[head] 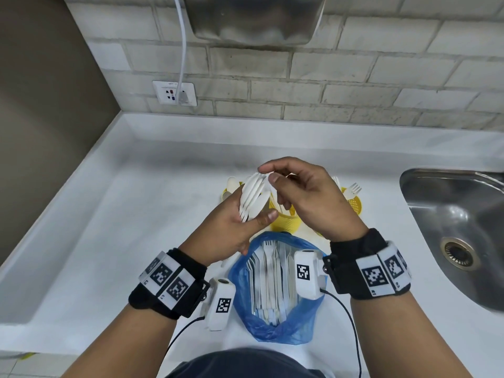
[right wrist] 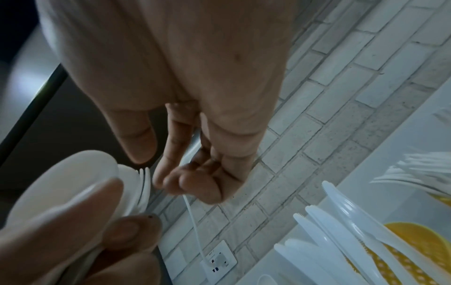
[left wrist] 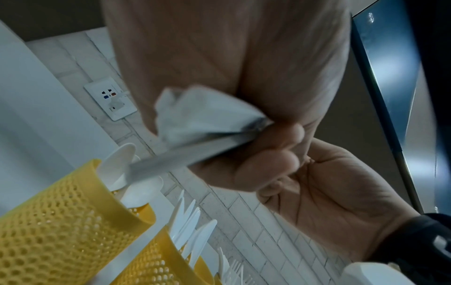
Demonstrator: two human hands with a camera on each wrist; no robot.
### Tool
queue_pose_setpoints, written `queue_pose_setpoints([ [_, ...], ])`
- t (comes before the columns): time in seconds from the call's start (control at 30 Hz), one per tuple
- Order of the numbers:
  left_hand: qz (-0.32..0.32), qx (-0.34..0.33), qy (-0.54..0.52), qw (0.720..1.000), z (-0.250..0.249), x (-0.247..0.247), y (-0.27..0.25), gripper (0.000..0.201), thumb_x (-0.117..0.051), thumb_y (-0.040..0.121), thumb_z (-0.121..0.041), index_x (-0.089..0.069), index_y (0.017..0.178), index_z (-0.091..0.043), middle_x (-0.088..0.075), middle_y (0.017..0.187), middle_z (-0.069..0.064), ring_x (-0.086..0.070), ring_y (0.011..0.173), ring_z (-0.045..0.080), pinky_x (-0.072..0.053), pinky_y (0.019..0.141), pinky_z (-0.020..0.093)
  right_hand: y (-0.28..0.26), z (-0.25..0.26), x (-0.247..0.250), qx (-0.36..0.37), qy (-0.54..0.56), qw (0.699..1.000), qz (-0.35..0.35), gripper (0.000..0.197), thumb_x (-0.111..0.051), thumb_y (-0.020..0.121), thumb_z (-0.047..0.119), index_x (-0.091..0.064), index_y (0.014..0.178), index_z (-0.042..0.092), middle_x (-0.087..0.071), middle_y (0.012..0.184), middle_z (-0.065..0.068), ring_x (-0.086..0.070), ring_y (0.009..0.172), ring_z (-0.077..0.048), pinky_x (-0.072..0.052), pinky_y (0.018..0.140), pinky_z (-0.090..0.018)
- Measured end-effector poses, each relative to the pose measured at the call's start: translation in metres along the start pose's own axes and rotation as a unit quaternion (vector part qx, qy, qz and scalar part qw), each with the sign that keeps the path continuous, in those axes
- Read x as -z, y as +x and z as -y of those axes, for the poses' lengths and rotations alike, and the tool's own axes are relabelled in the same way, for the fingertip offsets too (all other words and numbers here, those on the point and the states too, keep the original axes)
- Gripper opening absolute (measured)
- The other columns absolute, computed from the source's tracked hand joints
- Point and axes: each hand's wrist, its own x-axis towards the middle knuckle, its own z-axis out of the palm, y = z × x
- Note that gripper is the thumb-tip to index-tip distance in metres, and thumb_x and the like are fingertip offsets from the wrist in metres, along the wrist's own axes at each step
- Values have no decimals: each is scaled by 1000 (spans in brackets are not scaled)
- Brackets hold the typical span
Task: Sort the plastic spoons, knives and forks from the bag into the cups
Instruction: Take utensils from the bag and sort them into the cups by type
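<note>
My left hand (head: 253,212) grips a fanned bundle of white plastic cutlery (head: 253,196), spoons and forks, by the handles, above the cups. My right hand (head: 268,173) is over the bundle's top, with thumb and forefinger pinching a fork head (right wrist: 144,174) there. Three yellow mesh cups stand behind: the left cup (head: 225,191) holds spoons, the middle cup (head: 286,218) knives (right wrist: 341,227), and the right cup (head: 354,204) forks. The open blue bag (head: 281,326) lies near me under my wrists, with several pieces of cutlery (head: 268,271) inside.
A steel sink (head: 409,184) is set into the white counter at the right. A wall socket (head: 174,92) with a white cable is on the brick wall at the back left. A raised white ledge runs along the counter's left and back.
</note>
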Motion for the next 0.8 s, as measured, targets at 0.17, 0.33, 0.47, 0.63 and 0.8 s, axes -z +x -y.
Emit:
queue_pose_setpoints([
  [0.17,28,-7,1,1000,-2,0,-2,21,-64,100,-23,-51,106,-39,-55,60,-17,-48,40,7,-47,46,34,2,-6,-1,23,-11,1000,10,12,-65,101,13,-76,99,16,-66,81,14,-59,68,-10,-46,70,-27],
  [0.33,28,7,-5,1000,-1,0,-3,27,-64,100,-28,-49,121,-32,-54,61,-12,-45,38,13,-47,46,36,4,-11,-7,39,11,994,-106,14,-61,102,10,-72,95,15,-66,94,-10,-65,67,-16,-54,66,-33],
  [0.47,34,11,0,999,1,0,-5,38,-62,101,-31,-44,134,-36,-55,59,-13,-45,39,13,-47,44,33,8,-11,-1,13,123,967,-223,17,-54,105,9,-67,94,10,-65,102,-25,-65,73,-26,-59,66,-37],
  [0.63,2,11,-31,999,1,-1,-3,28,-57,103,-32,-48,128,-26,-56,60,-12,-40,36,16,-43,42,32,9,-4,15,-17,251,910,-331,17,-44,110,17,-56,98,15,-64,98,-18,-69,77,-35,-61,69,-43],
  [0.8,-15,4,-48,999,3,-1,1,21,-54,105,-37,-52,94,-19,-48,59,5,-43,34,24,-45,43,38,-3,-6,5,19,145,959,-243,12,-37,113,27,-45,106,21,-53,84,-25,-53,49,-24,-49,46,-37],
])
